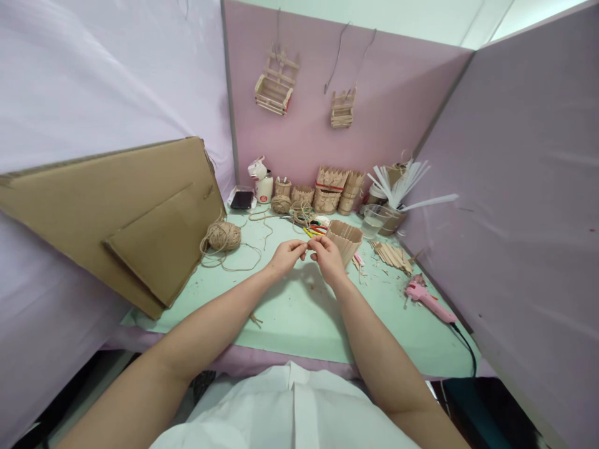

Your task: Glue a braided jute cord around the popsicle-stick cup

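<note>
My left hand (286,255) and my right hand (327,257) meet above the green table (299,318), fingertips pinched together on something small that I cannot make out. Just behind my right hand stands a cup made of wooden sticks (345,239). A ball of jute twine (223,236) lies to the left of my left hand, with loose string trailing over the table.
Cardboard sheets (126,212) lean at the left. A pink glue gun (428,301) lies at the right, beside loose wooden sticks (393,254). Finished stick baskets (333,190), a clear cup (375,221), white strips and a mug line the back wall; two stick crafts hang above.
</note>
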